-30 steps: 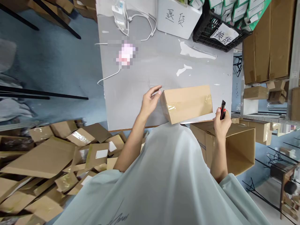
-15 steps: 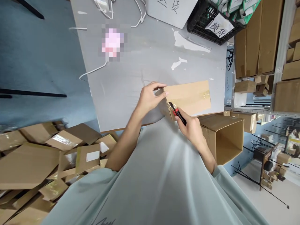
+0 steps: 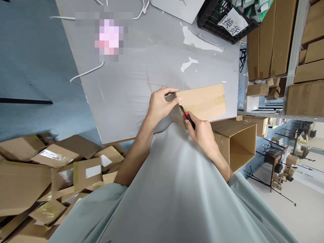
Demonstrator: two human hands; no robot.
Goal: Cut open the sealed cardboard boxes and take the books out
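A long brown cardboard box point(image 3: 202, 101) lies at the near edge of the grey table point(image 3: 121, 84), clear tape showing at its right end. My left hand point(image 3: 162, 103) grips the box's left end, thumb on top and fingers along the far corner. In my right hand point(image 3: 204, 135) is a black and red utility knife point(image 3: 187, 118), held closed in the fingers. Its tip touches the taped left end of the box, just below my left thumb. How far the blade is out cannot be made out.
A black crate point(image 3: 217, 23) with a paper label stands at the table's far right. White cables point(image 3: 88, 72) lie at the left. Heaped cardboard boxes point(image 3: 25, 182) fill the lower left. An open carton point(image 3: 235, 141) stands right of the table, near shelves of boxes.
The knife has moved slightly up and left along the box's left end, toward my left thumb. My left hand keeps its hold. The whole view has shifted a little.
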